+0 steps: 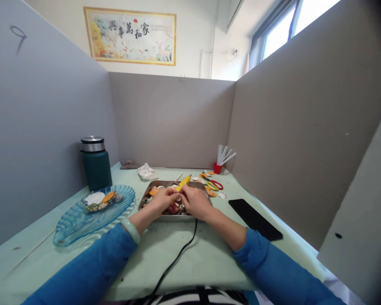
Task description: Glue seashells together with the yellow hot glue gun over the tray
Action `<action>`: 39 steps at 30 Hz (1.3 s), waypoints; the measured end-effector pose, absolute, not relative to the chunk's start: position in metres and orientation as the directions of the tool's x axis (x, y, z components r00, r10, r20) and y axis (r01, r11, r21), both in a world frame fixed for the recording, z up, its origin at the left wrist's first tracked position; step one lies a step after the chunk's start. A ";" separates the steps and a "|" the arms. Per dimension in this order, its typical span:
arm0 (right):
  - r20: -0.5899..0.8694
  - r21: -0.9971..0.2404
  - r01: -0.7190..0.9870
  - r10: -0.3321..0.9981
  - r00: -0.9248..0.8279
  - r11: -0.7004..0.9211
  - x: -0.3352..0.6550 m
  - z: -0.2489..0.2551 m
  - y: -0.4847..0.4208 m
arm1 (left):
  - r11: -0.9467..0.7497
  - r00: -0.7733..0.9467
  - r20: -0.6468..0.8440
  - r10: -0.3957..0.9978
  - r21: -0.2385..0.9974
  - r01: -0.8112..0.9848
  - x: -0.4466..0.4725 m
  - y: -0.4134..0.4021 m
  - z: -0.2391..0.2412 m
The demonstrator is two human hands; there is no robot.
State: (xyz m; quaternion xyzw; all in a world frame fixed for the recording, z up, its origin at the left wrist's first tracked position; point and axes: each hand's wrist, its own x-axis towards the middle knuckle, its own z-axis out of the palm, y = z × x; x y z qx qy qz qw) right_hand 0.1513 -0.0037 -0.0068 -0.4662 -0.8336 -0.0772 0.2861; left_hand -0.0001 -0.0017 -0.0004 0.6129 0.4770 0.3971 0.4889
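Note:
Above a metal tray [174, 218], my left hand [161, 201] and my right hand [195, 202] meet, fingertips pinched close together. Something small and pale shows between them, too hidden to name. Both hands are closed. Just beyond the fingers, a yellow glue gun [183, 182] lies with its nozzle pointing away, partly covered by my right hand. Orange and white pieces [154, 191] and small shell-like bits fill the tray around my hands. A black cord [180, 253] runs from the tray toward my lap.
On the left, a blue glass plate [65, 228] holds more pieces, with a green bottle [97, 169] behind. At the right are scissors [215, 184], a red cup [217, 168] of white sticks and a black phone-like slab [255, 219]. Crumpled tissue [147, 172] lies at the back. Grey partitions enclose the table.

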 end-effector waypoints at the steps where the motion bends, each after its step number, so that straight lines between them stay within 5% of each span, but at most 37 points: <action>1: 0.545 -0.139 0.823 0.736 -0.401 0.551 0.151 -0.007 -0.004 | -0.068 0.232 0.021 0.972 0.978 0.198 0.000 -0.001 -0.001; 39: 0.518 -0.148 0.834 0.761 -0.392 0.531 0.150 -0.003 -0.007 | -0.047 0.210 0.009 0.978 0.984 0.174 0.001 -0.007 0.005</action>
